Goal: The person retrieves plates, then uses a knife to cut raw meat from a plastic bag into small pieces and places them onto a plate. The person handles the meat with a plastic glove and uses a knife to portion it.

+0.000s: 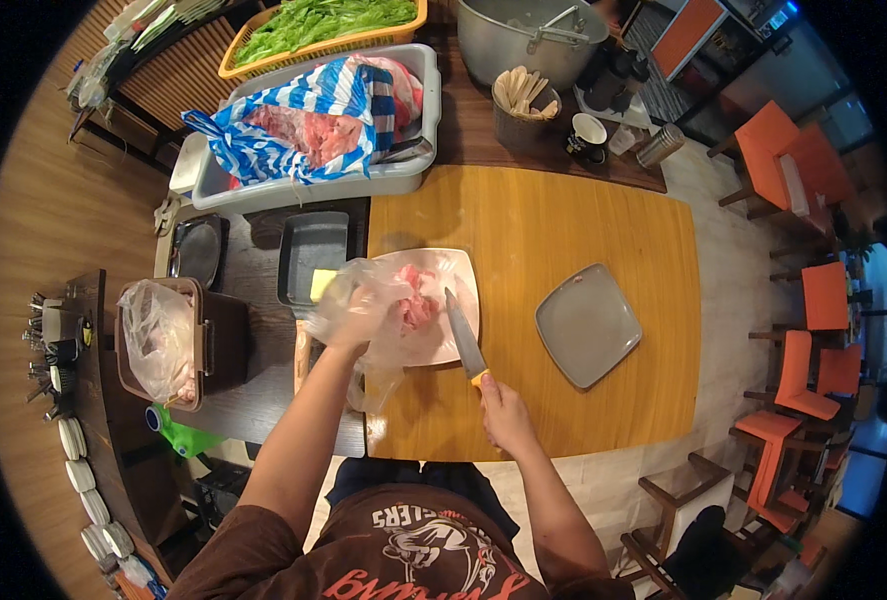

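Note:
My left hand (361, 322) is mostly covered by crumpled clear plastic (348, 290) at the left side of a pale square plate (433, 355); its fingers are hidden, so its grip is unclear. Pieces of pink raw meat (416, 305) lie on the plate beside the plastic. My right hand (503, 415) is closed on the yellow handle of a knife (466, 335), its blade angled over the plate's right part, tip near the meat. Behind my left hand are a dark square tray (313, 240) and a yellow block (323, 282).
A grey plate (588, 325) lies right. A lidless brown bin (223, 340) with bagged contents stands left. A grey tub (418, 110) of meat in striped bags, a yellow basket (323, 30) of greens, a metal pot (528, 25) and a stick container (525, 115) line the back. Orange chairs (823, 295) stand right.

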A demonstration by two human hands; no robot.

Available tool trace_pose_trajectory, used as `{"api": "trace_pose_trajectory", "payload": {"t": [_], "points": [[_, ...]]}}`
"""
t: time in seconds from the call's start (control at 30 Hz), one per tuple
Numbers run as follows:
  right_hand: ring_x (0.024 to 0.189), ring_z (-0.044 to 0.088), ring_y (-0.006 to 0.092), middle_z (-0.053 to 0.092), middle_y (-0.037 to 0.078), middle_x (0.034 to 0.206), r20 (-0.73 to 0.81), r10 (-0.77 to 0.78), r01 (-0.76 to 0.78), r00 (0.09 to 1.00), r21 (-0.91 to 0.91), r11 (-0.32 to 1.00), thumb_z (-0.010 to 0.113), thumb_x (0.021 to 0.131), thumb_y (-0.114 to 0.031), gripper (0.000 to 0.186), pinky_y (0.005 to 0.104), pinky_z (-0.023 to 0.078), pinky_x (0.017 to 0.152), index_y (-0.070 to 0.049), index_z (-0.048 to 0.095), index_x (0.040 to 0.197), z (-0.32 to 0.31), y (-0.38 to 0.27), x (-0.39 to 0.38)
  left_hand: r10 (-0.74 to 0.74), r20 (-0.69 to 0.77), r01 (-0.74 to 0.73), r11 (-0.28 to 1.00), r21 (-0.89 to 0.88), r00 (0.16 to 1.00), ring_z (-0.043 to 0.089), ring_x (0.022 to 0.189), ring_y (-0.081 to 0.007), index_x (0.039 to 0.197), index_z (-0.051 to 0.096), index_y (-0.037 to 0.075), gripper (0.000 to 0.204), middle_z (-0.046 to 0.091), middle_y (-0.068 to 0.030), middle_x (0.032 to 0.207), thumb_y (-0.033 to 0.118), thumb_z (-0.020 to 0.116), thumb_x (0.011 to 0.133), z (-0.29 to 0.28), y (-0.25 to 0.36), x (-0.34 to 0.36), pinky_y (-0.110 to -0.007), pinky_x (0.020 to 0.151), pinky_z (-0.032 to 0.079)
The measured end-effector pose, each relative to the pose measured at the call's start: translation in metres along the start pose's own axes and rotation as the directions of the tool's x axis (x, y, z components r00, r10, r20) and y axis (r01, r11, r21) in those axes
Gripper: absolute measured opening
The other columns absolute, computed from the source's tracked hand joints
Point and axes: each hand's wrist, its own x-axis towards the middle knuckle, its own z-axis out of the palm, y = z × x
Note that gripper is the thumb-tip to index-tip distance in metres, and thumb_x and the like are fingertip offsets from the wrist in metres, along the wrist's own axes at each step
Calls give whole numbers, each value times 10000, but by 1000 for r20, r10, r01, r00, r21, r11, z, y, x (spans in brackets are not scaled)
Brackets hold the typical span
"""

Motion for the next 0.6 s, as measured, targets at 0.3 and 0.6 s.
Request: {"api": "trace_pose_trajectory", "payload": {"t": [0.3,0.6], "points": [[748,604,357,598,195,770,-20,46,-48,999,-134,990,379,1062,-577,634,457,459,682,9,586,935,-7,-28,-15,18,60,-16,999,-34,998,536,1287,-299,1433,525,54,578,543,-165,1416,389,636,975,-15,-26,-12,-414,1112,405],[1055,644,467,679,299,1049,-29,140,-142,990,-346,928,384,1057,-568,640,524,488,879,8,662,1094,-3,-29,-18,90,56,-106,815,570,994,565,1159,-260,1369,524,51,532,602,-123,1242,410,631,990,21,-25,3,-400,1009,459]]}}
